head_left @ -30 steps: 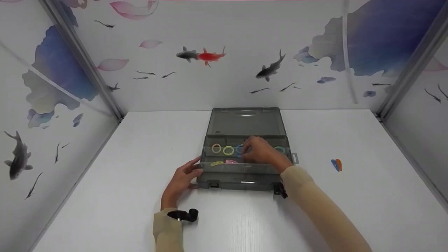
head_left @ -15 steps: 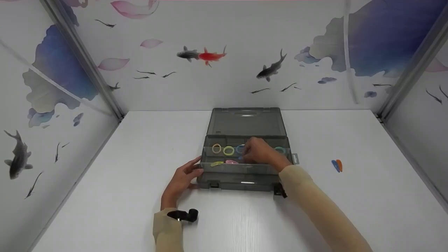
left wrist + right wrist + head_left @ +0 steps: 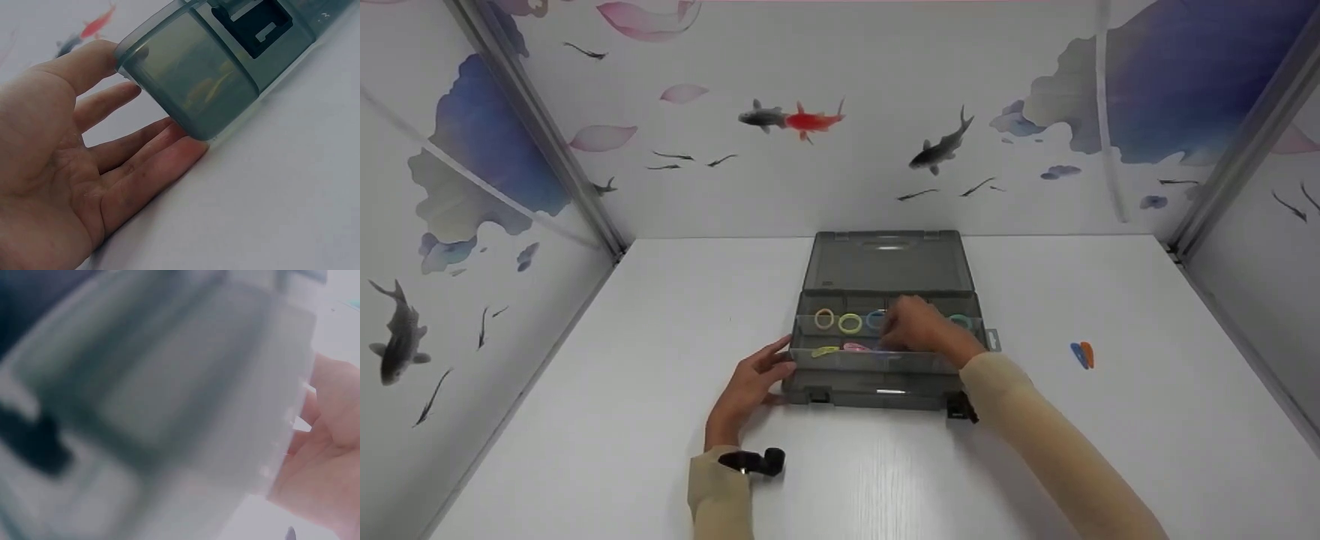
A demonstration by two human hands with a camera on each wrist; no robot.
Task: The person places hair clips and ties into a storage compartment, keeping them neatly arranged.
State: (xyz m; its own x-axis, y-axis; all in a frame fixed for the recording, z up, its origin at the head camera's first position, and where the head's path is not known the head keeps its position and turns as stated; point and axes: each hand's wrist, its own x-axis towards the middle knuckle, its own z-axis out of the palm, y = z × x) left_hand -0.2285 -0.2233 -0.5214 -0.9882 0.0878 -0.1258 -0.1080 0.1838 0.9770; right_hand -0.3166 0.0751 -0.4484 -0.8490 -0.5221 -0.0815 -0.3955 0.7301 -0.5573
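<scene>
A grey see-through divided box (image 3: pixel 847 381) stands on the white table with its lid (image 3: pixel 889 261) folded back. My left hand (image 3: pixel 750 381) rests at the box's left side, fingers extended, touching its corner; the left wrist view shows the hand (image 3: pixel 101 146) close up. My right hand (image 3: pixel 921 326) reaches into the box, pinching a small blue hair clip (image 3: pixel 880 348) low in the front row; its fingertips are mostly hidden. Left of it lie a yellow hair clip (image 3: pixel 825 351) and a pink hair clip (image 3: pixel 856 347). A blurred box wall partly covers the right hand (image 3: pixel 326 450).
Behind the clips sit an orange ring (image 3: pixel 824 319), a yellow ring (image 3: pixel 850 323), a blue ring (image 3: pixel 874 319) and a green ring (image 3: pixel 960 321), one per compartment. A blue clip (image 3: pixel 1078 355) and an orange clip (image 3: pixel 1087 355) lie on the table to the right.
The right hand's fingers have moved slightly toward me, and the blue hair clip with them, down into the front row beside the pink one. The left hand stays put.
</scene>
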